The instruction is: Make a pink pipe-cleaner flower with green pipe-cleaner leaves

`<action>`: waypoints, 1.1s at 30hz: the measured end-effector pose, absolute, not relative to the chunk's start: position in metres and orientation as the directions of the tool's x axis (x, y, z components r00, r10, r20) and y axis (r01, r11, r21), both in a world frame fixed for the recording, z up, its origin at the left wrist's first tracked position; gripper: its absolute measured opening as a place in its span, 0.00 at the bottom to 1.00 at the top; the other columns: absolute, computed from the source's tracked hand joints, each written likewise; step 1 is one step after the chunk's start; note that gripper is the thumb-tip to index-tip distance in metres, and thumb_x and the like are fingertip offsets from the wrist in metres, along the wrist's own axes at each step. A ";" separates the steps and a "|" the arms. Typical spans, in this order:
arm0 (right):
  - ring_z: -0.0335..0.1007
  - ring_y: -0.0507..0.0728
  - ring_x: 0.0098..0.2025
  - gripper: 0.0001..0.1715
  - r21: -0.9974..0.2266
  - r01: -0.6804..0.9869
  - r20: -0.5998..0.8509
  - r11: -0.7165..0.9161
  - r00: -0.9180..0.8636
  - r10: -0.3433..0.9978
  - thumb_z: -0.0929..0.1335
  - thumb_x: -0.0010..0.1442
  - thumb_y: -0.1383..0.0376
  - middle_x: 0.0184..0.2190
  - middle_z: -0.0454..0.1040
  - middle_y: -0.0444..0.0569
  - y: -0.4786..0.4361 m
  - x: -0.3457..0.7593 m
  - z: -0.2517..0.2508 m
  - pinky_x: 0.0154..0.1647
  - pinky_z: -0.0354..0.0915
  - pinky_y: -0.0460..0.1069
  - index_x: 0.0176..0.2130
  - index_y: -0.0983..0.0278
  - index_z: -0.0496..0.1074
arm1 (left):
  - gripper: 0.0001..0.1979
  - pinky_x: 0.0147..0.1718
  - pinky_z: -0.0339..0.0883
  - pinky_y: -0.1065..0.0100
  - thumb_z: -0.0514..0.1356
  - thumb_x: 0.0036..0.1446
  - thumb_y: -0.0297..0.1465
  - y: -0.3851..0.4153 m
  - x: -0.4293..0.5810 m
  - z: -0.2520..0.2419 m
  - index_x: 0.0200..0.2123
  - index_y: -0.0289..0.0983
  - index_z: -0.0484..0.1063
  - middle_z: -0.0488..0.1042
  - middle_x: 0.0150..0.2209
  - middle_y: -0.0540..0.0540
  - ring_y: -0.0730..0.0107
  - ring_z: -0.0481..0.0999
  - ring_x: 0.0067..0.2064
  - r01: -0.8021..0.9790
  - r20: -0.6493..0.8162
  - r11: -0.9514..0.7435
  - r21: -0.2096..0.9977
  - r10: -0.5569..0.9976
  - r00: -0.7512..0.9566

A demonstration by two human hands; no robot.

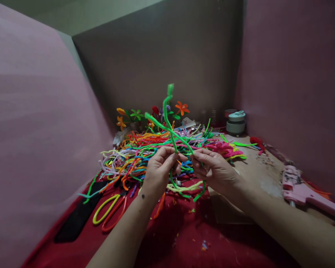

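Two lengths of bright green pipe cleaner point(181, 138) cross each other in an X above my hands. My left hand point(163, 163) pinches one length between thumb and forefinger, and its tail hangs below. The other length is pinched the same way by my right hand point(212, 165), its lower end curving down under the fingers. At the top, one end is thicker and looks folded over. Behind and beneath my hands spreads a large heap of many-coloured pipe cleaners point(145, 149).
Pipe-cleaner flowers point(182, 108) stand at the back. Scissors with yellow and red handles point(107, 214) lie left, by a black flat strip point(72, 219). On the right are a pink glue gun point(309, 195) and a lidded container point(236, 124). Pink panels point(293, 93) rise at both sides.
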State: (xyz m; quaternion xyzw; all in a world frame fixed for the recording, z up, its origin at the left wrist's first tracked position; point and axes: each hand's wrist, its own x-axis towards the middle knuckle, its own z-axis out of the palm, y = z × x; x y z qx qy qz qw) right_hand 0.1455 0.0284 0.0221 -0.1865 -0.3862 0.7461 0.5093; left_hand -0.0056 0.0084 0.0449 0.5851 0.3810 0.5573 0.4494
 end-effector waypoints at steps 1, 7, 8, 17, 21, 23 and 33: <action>0.46 0.44 0.16 0.11 -0.772 -0.611 0.124 -0.174 -0.415 0.901 0.71 0.47 0.63 0.16 0.59 0.38 0.028 0.146 0.022 0.16 0.41 0.43 0.27 0.64 0.65 | 0.06 0.23 0.58 0.75 0.57 0.54 0.33 0.009 -0.006 0.045 0.31 0.35 0.65 0.73 0.29 0.48 0.79 0.64 0.22 -0.006 0.317 -0.317 0.948 0.946 0.064; 0.45 0.45 0.17 0.10 -0.835 -0.540 0.138 -0.108 -0.395 0.908 0.71 0.47 0.62 0.14 0.55 0.37 0.026 0.145 0.022 0.16 0.43 0.44 0.25 0.65 0.67 | 0.05 0.20 0.55 0.75 0.61 0.48 0.31 0.005 -0.006 0.045 0.28 0.35 0.74 0.70 0.23 0.50 0.78 0.62 0.22 0.222 0.329 -0.315 0.923 0.944 -0.024; 0.45 0.45 0.16 0.10 -0.843 -0.528 0.137 -0.100 -0.390 0.910 0.71 0.47 0.62 0.14 0.55 0.37 0.026 0.145 0.021 0.16 0.43 0.44 0.25 0.65 0.67 | 0.05 0.22 0.57 0.75 0.61 0.48 0.31 0.004 -0.005 0.045 0.28 0.35 0.75 0.71 0.24 0.50 0.76 0.65 0.24 0.248 0.346 -0.329 0.911 0.938 -0.023; 0.44 0.44 0.15 0.11 -0.865 -0.488 0.083 -0.116 -0.367 0.926 0.71 0.46 0.63 0.14 0.55 0.35 0.026 0.141 0.016 0.16 0.42 0.43 0.27 0.65 0.67 | 0.07 0.31 0.62 0.73 0.59 0.50 0.30 -0.004 -0.001 0.045 0.31 0.36 0.77 0.75 0.28 0.49 0.71 0.70 0.31 0.336 0.350 -0.352 0.874 0.934 0.070; 0.44 0.43 0.15 0.12 -0.879 -0.474 0.138 -0.050 -0.354 0.925 0.70 0.49 0.61 0.13 0.55 0.35 0.026 0.140 0.016 0.15 0.40 0.43 0.25 0.66 0.65 | 0.05 0.26 0.60 0.74 0.61 0.49 0.30 -0.003 -0.001 0.043 0.28 0.36 0.76 0.72 0.25 0.50 0.74 0.67 0.27 0.300 0.316 -0.310 0.902 0.948 0.030; 0.44 0.43 0.15 0.12 -0.880 -0.474 0.150 -0.028 -0.333 0.931 0.70 0.49 0.61 0.13 0.55 0.35 0.025 0.139 0.015 0.15 0.40 0.43 0.26 0.65 0.64 | 0.04 0.22 0.58 0.75 0.62 0.47 0.30 -0.002 -0.001 0.041 0.28 0.36 0.76 0.71 0.22 0.51 0.76 0.64 0.24 0.281 0.311 -0.299 0.912 0.950 0.000; 0.50 0.44 0.13 0.08 -0.869 -0.494 0.162 -0.022 -0.326 0.932 0.70 0.49 0.64 0.15 0.63 0.37 0.028 0.138 0.007 0.12 0.45 0.42 0.29 0.64 0.67 | 0.05 0.20 0.62 0.75 0.61 0.48 0.30 -0.002 0.000 0.042 0.28 0.34 0.74 0.72 0.23 0.50 0.76 0.68 0.20 0.201 0.191 -0.202 0.959 0.979 0.071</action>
